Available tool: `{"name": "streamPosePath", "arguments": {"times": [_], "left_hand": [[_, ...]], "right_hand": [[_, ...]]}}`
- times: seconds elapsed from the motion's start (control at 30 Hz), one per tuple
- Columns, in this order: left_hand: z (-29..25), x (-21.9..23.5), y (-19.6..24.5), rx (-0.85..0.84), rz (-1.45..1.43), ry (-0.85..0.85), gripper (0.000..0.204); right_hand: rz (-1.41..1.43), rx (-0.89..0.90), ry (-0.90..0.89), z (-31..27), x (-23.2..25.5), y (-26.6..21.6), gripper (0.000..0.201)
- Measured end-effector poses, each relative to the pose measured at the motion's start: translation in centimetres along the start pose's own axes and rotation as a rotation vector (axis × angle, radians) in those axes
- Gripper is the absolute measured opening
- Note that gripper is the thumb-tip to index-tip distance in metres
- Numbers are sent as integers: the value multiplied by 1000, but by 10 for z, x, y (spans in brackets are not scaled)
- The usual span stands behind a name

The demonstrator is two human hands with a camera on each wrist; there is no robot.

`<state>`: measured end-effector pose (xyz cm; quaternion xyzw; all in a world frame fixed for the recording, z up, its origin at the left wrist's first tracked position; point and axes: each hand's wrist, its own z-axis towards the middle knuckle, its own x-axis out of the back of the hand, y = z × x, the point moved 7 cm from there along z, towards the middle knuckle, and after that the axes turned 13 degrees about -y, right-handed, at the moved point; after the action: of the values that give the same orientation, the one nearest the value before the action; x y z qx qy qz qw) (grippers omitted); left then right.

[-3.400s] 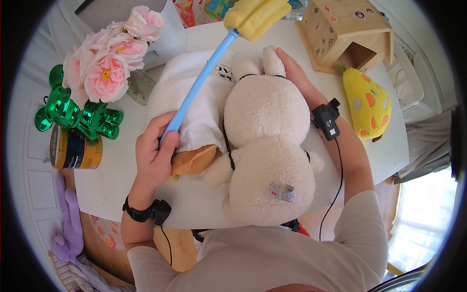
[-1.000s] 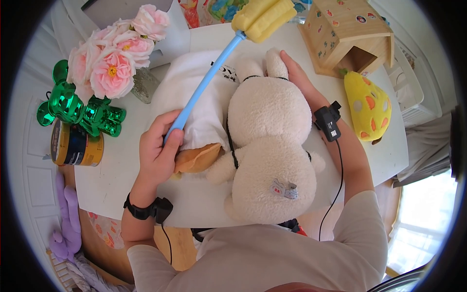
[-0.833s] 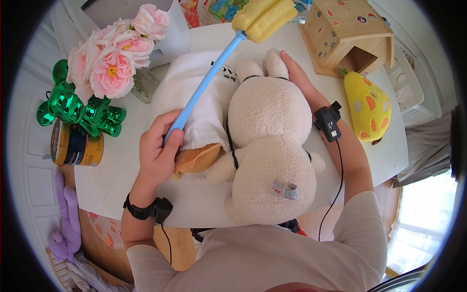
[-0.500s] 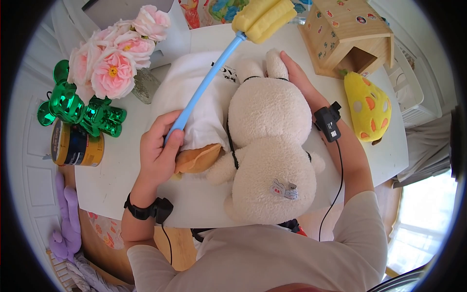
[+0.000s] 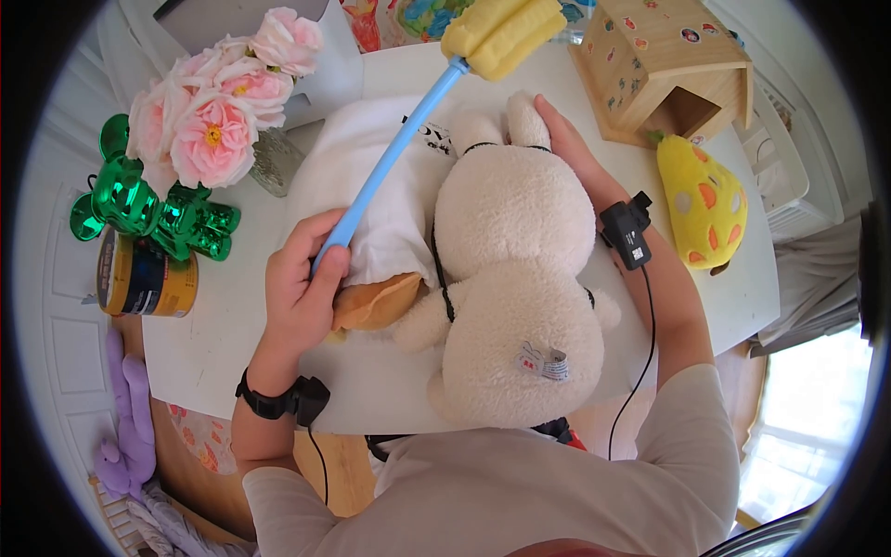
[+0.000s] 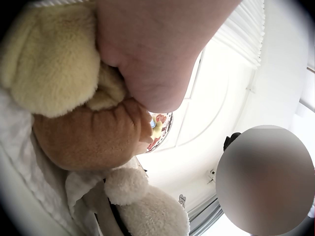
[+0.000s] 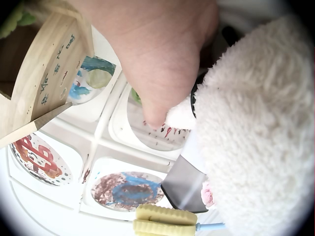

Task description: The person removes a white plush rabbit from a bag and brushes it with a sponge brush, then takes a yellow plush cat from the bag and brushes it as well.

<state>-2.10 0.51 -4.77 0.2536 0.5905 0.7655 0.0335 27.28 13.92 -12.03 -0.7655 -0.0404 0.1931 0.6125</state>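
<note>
My left hand [image 5: 302, 283] grips the light blue handle [image 5: 394, 153] of a massage hammer-like stick. Its ridged yellow head [image 5: 506, 37] is raised over the table's far side. Below that hand, a tan plush end [image 5: 379, 302] pokes out of white cloth [image 5: 353, 186]; in the left wrist view the brown plush [image 6: 88, 137] sits beside pale yellow plush [image 6: 54, 64]. A cream plush rabbit [image 5: 515, 209] lies with its sewn-in tags up and its ears away from me. My right hand [image 5: 566, 139] is against its right ear [image 5: 522, 121], the fingers mostly hidden; I cannot tell their curl.
Pink flowers [image 5: 218, 121] in a glass vase, a shiny green bear figure [image 5: 139, 200] and a yellow-black tub [image 5: 148, 278] stand at the left. On the right are a wooden house [image 5: 664, 70] and a yellow pear-shaped plush [image 5: 701, 204]. A purple plush [image 5: 130, 436] hangs beyond the left edge.
Since the oldest frame the whole scene has shifted slightly to the right in view. Both hands, the stick and the rabbit otherwise keep their places.
</note>
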Motion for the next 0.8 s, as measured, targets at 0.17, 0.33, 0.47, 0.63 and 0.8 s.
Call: {"name": "streamPosePath", "arguments": {"times": [0.17, 0.33, 0.47, 0.63, 0.8], "left_hand": [[2, -3, 1, -30, 15, 8, 32], [0, 1, -2, 1, -20, 3, 27], [0, -1, -1, -13, 18, 4, 31], [1, -1, 0, -19, 26, -1, 31], [0, -1, -1, -10, 19, -10, 31]], "right_hand": [[32, -11, -21, 0, -1, 1, 46], [-21, 6, -6, 3, 2, 1, 46], [-12, 8, -18, 1, 0, 0, 47], [5, 4, -21, 2, 1, 1, 46], [-4, 12, -20, 4, 3, 3, 45]]}}
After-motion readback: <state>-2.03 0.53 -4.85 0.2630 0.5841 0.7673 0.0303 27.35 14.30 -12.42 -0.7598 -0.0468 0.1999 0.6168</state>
